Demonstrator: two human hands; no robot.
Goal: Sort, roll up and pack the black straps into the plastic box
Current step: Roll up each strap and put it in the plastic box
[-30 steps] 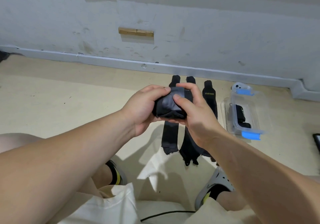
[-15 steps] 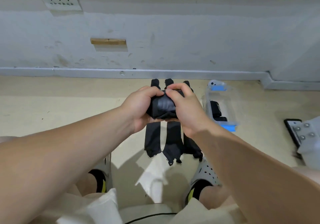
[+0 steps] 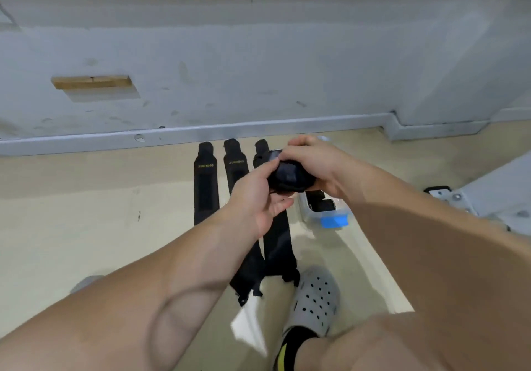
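Rolled black strap (image 3: pixel 288 176) held above the floor (image 3: pixel 86 227) near the plastic box (image 3: pixel 305 212), right grip (image 3: pixel 313 163) curled over it from above, left grip (image 3: pixel 258 195) pinching its near side. Three flat straps (image 3: pixel 205 186) lie side by side beside the box, which holds another dark roll (image 3: pixel 321 203).

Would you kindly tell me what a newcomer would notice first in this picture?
At centre, the left hand and right hand grip a rolled-up black fabric strap over a clear plastic box with a blue latch. Left of it, three flat black straps lie parallel on the beige floor.
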